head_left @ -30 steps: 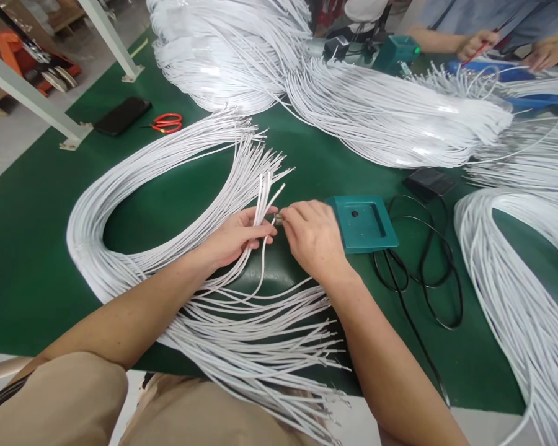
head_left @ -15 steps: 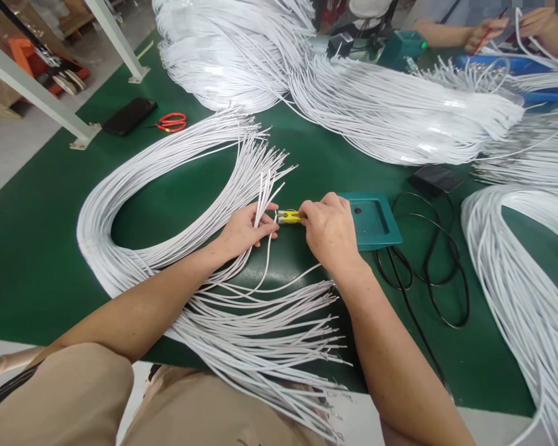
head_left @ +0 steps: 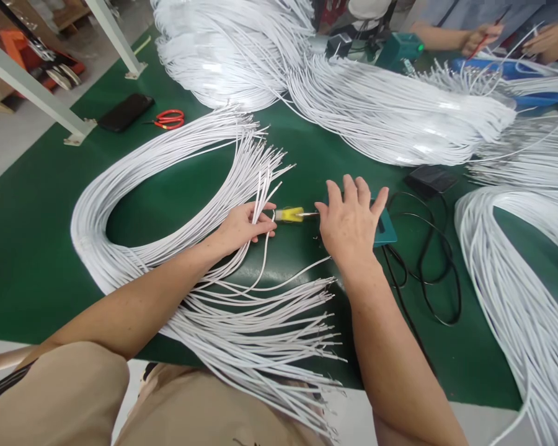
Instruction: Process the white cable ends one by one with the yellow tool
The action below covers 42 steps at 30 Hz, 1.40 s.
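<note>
My left hand is closed around a few white wires, whose tips stick up past the fingers. Just right of those fingers is a small yellow piece with a pale left end and a thin metallic pin or wire reaching right. My right hand has its fingers spread, over the left part of a teal tray, with the thumb near the thin pin. A curved bundle of white wires lies to the left, and loose wire ends fan out below my hands.
Red-handled snips and a dark phone lie at the back left. Large white wire bundles fill the back, another the right. Black cables coil beside the tray. Across the table, a person's hands hold a red tool.
My right hand has let go of the yellow piece, moved right and spread its fingers over the tray. My left hand still holds the wires.
</note>
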Tool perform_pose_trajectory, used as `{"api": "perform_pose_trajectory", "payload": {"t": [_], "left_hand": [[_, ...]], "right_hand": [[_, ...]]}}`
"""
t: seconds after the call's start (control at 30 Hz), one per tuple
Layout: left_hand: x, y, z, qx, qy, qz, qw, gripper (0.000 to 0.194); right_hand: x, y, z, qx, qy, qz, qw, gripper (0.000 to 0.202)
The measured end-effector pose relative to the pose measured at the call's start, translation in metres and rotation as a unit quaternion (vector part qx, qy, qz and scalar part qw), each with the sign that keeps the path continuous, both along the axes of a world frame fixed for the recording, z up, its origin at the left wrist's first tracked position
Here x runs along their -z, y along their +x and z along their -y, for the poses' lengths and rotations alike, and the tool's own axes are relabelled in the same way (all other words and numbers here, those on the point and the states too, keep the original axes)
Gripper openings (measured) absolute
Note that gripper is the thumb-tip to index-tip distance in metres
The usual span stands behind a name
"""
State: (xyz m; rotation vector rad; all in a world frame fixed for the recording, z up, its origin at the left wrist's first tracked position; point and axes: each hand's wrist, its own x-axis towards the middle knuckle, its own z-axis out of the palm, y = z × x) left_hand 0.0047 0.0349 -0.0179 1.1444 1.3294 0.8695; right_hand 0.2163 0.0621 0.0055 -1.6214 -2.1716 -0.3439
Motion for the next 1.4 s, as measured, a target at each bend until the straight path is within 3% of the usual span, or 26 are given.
{"api": "perform_pose_trajectory", "payload": {"t": [0.1, 0.17, 0.23, 0.3, 0.33, 0.4, 0.53, 0.63, 0.7, 0.77, 0.8, 0.87, 0.93, 1.0, 1.23, 1.4], "left_hand": [[-0.003, -0.005, 0.000, -0.016, 0.006, 0.024, 1.000, 0.054], [-0.004, -0.009, 0.000, -0.026, 0.009, 0.048, 0.998, 0.057], [-0.004, -0.011, 0.000, -0.028, 0.006, 0.074, 0.997, 0.053], [-0.003, -0.012, 0.001, -0.025, 0.006, 0.094, 0.995, 0.045], [-0.003, -0.011, 0.001, -0.022, 0.008, 0.101, 0.995, 0.042], [-0.004, -0.011, 0.001, -0.020, 0.006, 0.116, 0.993, 0.041], [-0.007, -0.009, 0.002, -0.034, -0.014, 0.128, 0.991, 0.038], [-0.009, -0.009, 0.002, -0.044, 0.001, 0.106, 0.993, 0.034], [-0.009, -0.009, 0.003, -0.034, 0.027, 0.063, 0.997, 0.033], [-0.011, -0.007, 0.006, -0.016, 0.053, 0.007, 0.998, 0.032], [-0.012, -0.006, 0.008, -0.007, 0.065, -0.016, 0.998, 0.032], [-0.013, -0.001, 0.012, 0.013, 0.088, -0.036, 0.995, 0.034], [-0.014, 0.003, 0.016, 0.037, 0.103, -0.028, 0.994, 0.037], [-0.014, 0.006, 0.017, 0.051, 0.106, -0.008, 0.993, 0.038], [-0.021, 0.010, 0.015, -0.024, 0.107, 0.094, 0.990, 0.025], [-0.024, 0.015, 0.018, -0.031, 0.088, 0.134, 0.987, 0.028]], "right_hand": [[0.000, -0.001, 0.001, -0.010, -0.004, 0.001, 1.000, 0.037], [-0.006, -0.008, 0.006, -0.056, -0.011, -0.026, 0.998, 0.034], [-0.015, -0.020, 0.015, -0.176, -0.046, -0.053, 0.982, 0.028], [-0.022, -0.034, 0.026, -0.328, -0.105, -0.046, 0.937, 0.023], [-0.023, -0.041, 0.032, -0.372, -0.116, -0.030, 0.920, 0.023], [-0.021, -0.052, 0.042, -0.396, -0.119, 0.003, 0.911, 0.021], [-0.007, -0.060, 0.056, -0.351, -0.195, 0.019, 0.916, 0.011], [-0.006, -0.055, 0.056, -0.331, -0.281, -0.008, 0.901, 0.018], [-0.013, -0.049, 0.048, -0.301, -0.312, -0.062, 0.899, 0.025], [-0.021, -0.043, 0.036, -0.193, -0.313, -0.205, 0.907, 0.027], [-0.024, -0.040, 0.030, -0.144, -0.314, -0.293, 0.892, 0.021], [-0.026, -0.036, 0.019, -0.092, -0.327, -0.452, 0.825, 0.016], [-0.025, -0.034, 0.014, -0.092, -0.340, -0.555, 0.754, 0.023], [-0.023, -0.035, 0.013, -0.097, -0.335, -0.608, 0.713, 0.022], [-0.023, -0.039, 0.015, -0.114, -0.344, -0.683, 0.634, 0.028], [-0.028, -0.041, 0.017, -0.114, -0.338, -0.668, 0.654, 0.021]]}}
